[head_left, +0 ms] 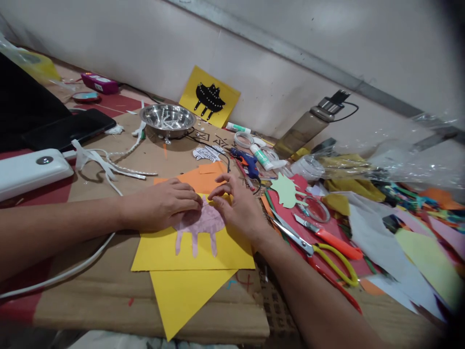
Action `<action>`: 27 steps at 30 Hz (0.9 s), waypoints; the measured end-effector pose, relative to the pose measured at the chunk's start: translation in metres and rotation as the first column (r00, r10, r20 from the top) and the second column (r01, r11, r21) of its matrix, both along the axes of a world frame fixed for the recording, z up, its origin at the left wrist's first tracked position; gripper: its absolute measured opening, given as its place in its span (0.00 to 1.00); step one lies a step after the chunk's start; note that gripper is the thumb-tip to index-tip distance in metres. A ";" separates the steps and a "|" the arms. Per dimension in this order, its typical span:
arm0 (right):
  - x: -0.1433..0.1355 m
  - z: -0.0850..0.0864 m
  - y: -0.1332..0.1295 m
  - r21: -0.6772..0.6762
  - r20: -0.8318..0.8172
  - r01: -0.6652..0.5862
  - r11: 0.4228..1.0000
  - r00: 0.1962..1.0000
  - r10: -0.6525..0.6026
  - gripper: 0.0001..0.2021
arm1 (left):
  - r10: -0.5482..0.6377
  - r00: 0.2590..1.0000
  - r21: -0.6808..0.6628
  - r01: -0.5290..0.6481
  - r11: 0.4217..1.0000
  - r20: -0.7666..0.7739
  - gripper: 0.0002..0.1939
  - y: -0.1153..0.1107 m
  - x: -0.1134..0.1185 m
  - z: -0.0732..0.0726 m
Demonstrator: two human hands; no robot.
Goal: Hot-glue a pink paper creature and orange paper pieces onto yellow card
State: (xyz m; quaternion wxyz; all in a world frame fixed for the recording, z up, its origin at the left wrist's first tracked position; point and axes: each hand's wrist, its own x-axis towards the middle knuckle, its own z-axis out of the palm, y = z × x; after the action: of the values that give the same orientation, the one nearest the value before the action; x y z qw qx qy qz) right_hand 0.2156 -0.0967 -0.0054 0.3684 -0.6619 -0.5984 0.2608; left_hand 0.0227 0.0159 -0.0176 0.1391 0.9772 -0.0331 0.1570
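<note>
A lilac paper cutout (199,228) with three legs lies on a yellow card (156,252). My left hand (165,204) rests over the cutout's upper left side, fingers extended and pressed down flat. At the cutout's upper right, my right hand (241,206) has its thumb and fingers apart and curved, with nothing visible between them. Part of the cutout's top edge is hidden by the hands. Beneath the card another yellow sheet (185,295) sticks out toward me, and orange paper (210,178) shows behind it.
To the right lie scissors (308,247), a craft knife (327,237), a green cutout (286,190) and paper scraps. A glue gun (249,162), bottle (305,126) and metal bowl (167,121) stand farther back. A yellow card with a black cutout (209,99) leans on the wall. A power strip (34,169) is left.
</note>
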 end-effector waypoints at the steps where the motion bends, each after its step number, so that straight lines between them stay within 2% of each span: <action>1: 0.000 0.001 0.000 -0.020 0.023 -0.016 1.000 1.000 0.017 0.16 | -0.004 1.000 0.010 0.004 1.000 -0.007 0.13 0.000 0.000 -0.001; 4: 0.001 0.004 -0.001 -0.058 0.153 -0.067 0.996 0.985 0.075 0.15 | -0.004 1.000 0.026 0.004 1.000 -0.003 0.13 0.001 -0.001 -0.003; 9: 0.005 0.008 -0.001 -0.043 0.372 -0.202 0.979 0.906 0.203 0.14 | 0.007 1.000 0.000 -0.007 1.000 0.009 0.15 0.000 -0.001 -0.003; 18: 0.013 0.007 -0.002 0.015 0.270 -0.203 0.979 0.944 0.191 0.14 | -0.027 0.999 0.045 0.028 0.999 -0.035 0.15 0.003 -0.002 -0.003; 27: 0.001 0.014 -0.002 -0.109 0.550 -0.284 0.953 0.781 0.296 0.09 | -0.034 0.994 0.109 0.045 0.993 -0.101 0.19 0.003 -0.005 -0.002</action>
State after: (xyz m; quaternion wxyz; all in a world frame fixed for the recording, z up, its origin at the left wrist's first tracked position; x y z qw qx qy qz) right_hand 0.2170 -0.0989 0.0091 0.1255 -0.6127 -0.7718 0.1147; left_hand 0.0179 0.0188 -0.0198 0.0890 0.9891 -0.0543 0.1036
